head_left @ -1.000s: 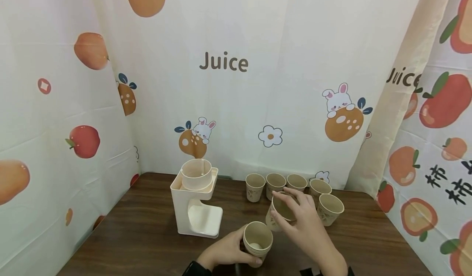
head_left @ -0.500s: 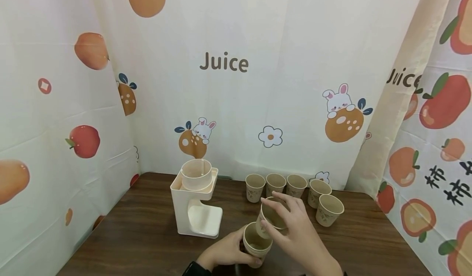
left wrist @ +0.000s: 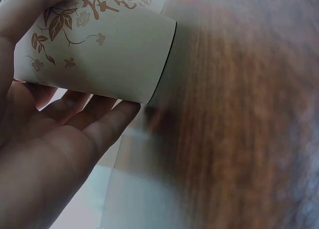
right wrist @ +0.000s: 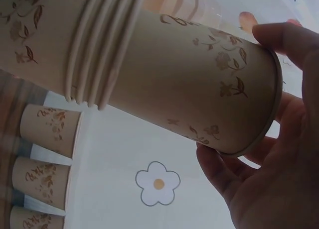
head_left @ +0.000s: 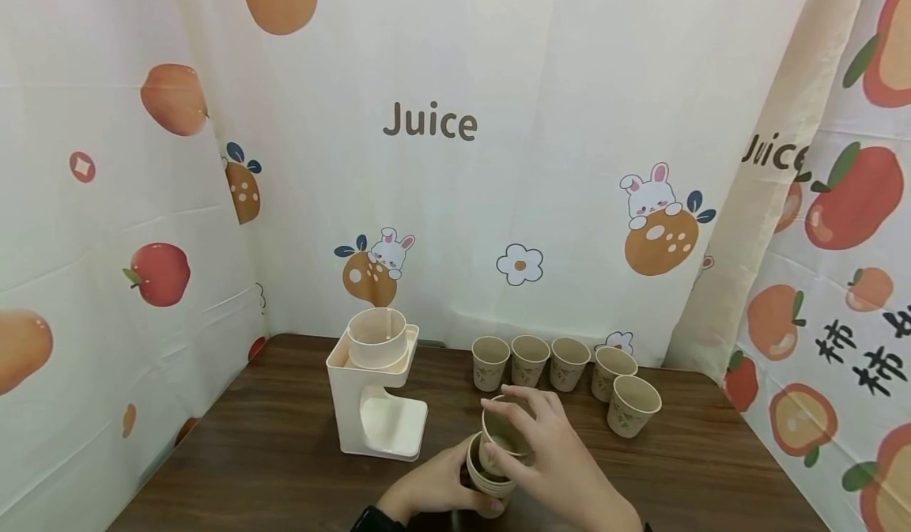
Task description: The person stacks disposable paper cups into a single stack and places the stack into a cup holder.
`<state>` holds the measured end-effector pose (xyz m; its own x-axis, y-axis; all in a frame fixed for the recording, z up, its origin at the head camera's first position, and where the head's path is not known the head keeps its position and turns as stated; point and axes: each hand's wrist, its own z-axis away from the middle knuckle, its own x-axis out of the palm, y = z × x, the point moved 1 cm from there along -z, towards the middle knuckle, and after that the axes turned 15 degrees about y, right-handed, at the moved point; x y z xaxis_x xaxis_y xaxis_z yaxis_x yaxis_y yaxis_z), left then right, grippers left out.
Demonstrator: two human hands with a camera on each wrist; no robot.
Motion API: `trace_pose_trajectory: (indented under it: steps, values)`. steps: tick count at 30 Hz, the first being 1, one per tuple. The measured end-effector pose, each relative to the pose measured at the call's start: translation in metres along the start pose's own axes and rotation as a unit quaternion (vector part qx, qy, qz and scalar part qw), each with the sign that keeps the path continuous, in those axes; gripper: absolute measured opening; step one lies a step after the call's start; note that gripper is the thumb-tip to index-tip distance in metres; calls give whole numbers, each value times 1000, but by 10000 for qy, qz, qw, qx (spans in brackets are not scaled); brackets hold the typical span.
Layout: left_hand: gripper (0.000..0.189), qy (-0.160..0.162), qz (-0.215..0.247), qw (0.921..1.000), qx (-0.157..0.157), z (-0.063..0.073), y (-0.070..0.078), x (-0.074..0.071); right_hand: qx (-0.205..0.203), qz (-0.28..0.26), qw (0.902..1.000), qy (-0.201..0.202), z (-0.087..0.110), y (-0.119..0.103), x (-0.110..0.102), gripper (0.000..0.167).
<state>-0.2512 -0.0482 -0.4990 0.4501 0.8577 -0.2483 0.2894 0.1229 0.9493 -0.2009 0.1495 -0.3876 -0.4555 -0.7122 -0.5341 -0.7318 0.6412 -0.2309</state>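
My left hand (head_left: 437,484) holds a stack of nested paper cups (head_left: 489,484) upright near the table's front, its fingers curled round the side. In the left wrist view the lowest cup (left wrist: 109,50) shows a printed flower pattern. Above the stack, my right hand (head_left: 544,453) grips one beige paper cup (right wrist: 199,84) near its rim. The right wrist view shows that cup's lower end inside the mouth of the stack, below several stacked rims (right wrist: 102,50).
Several single paper cups (head_left: 490,362) stand in a curved row at the back right. A cream cup-dispenser-like stand (head_left: 349,405) with a round holder (head_left: 377,342) stands to the left on the dark wooden table (head_left: 256,453). Printed curtains (head_left: 441,200) enclose the back and sides.
My right hand has carried its cup leftward and down, from beside the stack into the stack's top. The left hand and its stack stay nearly in place.
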Motion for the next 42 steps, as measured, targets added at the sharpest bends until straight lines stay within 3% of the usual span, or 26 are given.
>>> trace_pose_trajectory:
  steps: [5,16,23,42]
  values:
    - [79,28,-78,10000,-38,1,0,0,-88,-81,9994,-333,6,2,7,45]
    - [70,-116,162,9998,-44,0,0,0,213,-176,9937,-1090,15,8,17,42]
    - [72,-17,-14,9999,-109,2,1,1,340,-343,9874,-1508,16,9,19,39]
    - [65,-85,169,9998,-111,5,1,1,420,-588,9810,-1798,17,10,21,41]
